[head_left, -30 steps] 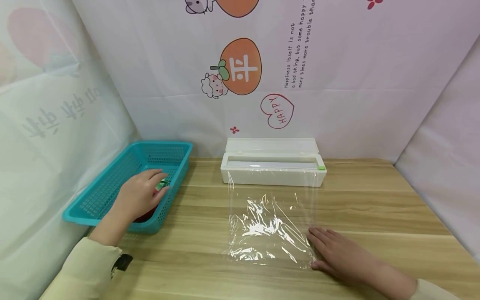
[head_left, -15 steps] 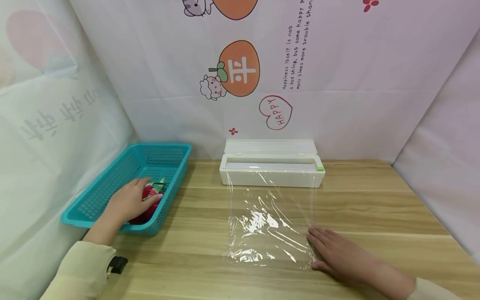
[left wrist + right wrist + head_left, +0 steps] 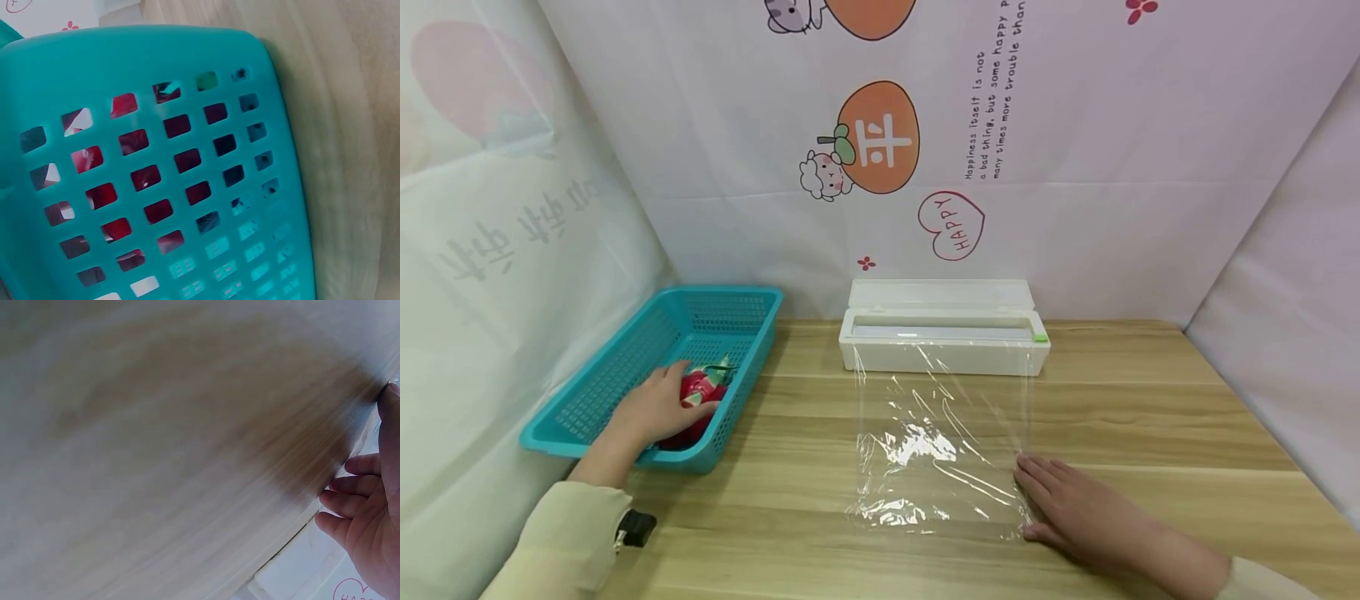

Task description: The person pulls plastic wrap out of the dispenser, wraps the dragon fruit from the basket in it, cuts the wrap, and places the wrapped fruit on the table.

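Note:
My left hand (image 3: pixel 653 406) is down inside the teal basket (image 3: pixel 607 325). It grips a red dragon fruit (image 3: pixel 703 385) with green-tipped scales, thumb across its near right side and fingers along its left; part of the fruit is hidden by the hand. Through the holes of the basket wall (image 3: pixel 144 56), red skin shows in the left wrist view. My right hand (image 3: pixel 1078 512) lies on the table with fingers stretched, its fingertips and thumb touching the right edge of a sheet of clear plastic wrap (image 3: pixel 917 467). The right wrist view shows the same hand (image 3: pixel 369 519) against the wood.
A white wrap dispenser (image 3: pixel 943 357) stands at the back with its lid (image 3: pixel 940 293) raised, and the sheet runs out of it toward me. A green slider (image 3: pixel 1040 338) sits at its right end. Printed white cloth (image 3: pixel 1097 167) covers the walls behind the wooden table (image 3: pixel 790 517).
My left hand has moved lower and slightly left in the basket, closing round the dragon fruit, which shows more clearly now. The right hand and the plastic wrap have stayed put.

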A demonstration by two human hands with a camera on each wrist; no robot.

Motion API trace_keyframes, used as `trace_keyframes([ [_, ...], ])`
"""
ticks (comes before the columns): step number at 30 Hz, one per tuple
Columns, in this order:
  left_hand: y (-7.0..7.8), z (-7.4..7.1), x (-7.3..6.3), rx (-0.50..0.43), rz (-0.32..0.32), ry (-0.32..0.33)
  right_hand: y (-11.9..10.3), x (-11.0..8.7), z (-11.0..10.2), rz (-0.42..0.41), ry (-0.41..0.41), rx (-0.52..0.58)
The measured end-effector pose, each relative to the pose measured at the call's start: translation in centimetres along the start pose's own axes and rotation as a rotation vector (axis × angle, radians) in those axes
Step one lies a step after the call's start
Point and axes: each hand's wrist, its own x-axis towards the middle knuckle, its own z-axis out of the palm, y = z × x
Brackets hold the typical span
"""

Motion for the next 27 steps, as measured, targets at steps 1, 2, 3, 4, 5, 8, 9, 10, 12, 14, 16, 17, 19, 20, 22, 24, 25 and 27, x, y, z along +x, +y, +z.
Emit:
trace_keyframes([
  [1,-0.1,0.1,0.0,0.001,0.0,-0.002,0.0,0.0,0.0,-0.002,0.001,-0.002],
  [2,-0.2,0.2,0.1,0.004,0.001,-0.002,0.0,0.0,0.0,-0.003,0.002,-0.003],
  [3,-0.3,0.3,0.1,0.004,0.002,-0.002,0.0,0.0,0.1,-0.004,0.003,-0.004],
  [4,-0.4,0.5,0.2,0.006,0.002,-0.001,0.0,0.0,0.1,-0.005,0.005,-0.006],
  [5,-0.5,0.6,0.3,0.004,0.004,0.0,0.0,0.0,0.1,-0.006,0.006,-0.007],
  [8,-0.6,0.9,0.5,0.004,-0.001,-0.008,0.0,0.0,0.1,-0.003,0.003,-0.005],
  [9,-0.6,1.0,0.5,0.002,-0.006,-0.013,0.0,0.0,0.2,-0.002,0.0,-0.003],
  [10,-0.6,1.1,0.5,0.002,-0.011,-0.019,0.0,0.0,0.2,0.001,-0.002,-0.002],
  [12,-0.5,1.2,0.5,0.0,-0.019,-0.027,0.0,-0.1,0.2,0.006,-0.01,0.002],
  [14,-0.5,1.2,0.5,-0.005,-0.024,-0.031,0.0,-0.1,0.2,0.009,-0.017,0.004],
  [16,-0.5,1.2,0.4,-0.008,-0.023,-0.034,0.0,-0.1,0.2,0.011,-0.02,0.005],
  [17,-0.4,1.1,0.3,-0.01,-0.022,-0.037,0.0,-0.1,0.2,0.011,-0.02,0.006],
  [19,-0.4,1.1,0.3,-0.013,-0.02,-0.046,0.0,-0.1,0.2,0.01,-0.02,0.004],
  [20,-0.4,1.0,0.2,-0.015,-0.02,-0.05,0.0,-0.1,0.1,0.009,-0.019,0.003],
  [22,-0.4,1.0,0.2,-0.022,-0.024,-0.058,0.1,-0.1,0.2,0.008,-0.018,0.001],
  [24,-0.4,1.0,0.2,-0.029,-0.026,-0.06,0.0,-0.1,0.2,0.007,-0.016,-0.001],
  [25,-0.4,1.0,0.2,-0.032,-0.026,-0.059,0.0,-0.1,0.2,0.008,-0.014,-0.002],
  [27,-0.4,1.1,0.3,-0.038,-0.027,-0.06,0.0,-0.1,0.2,0.011,-0.014,-0.001],
])
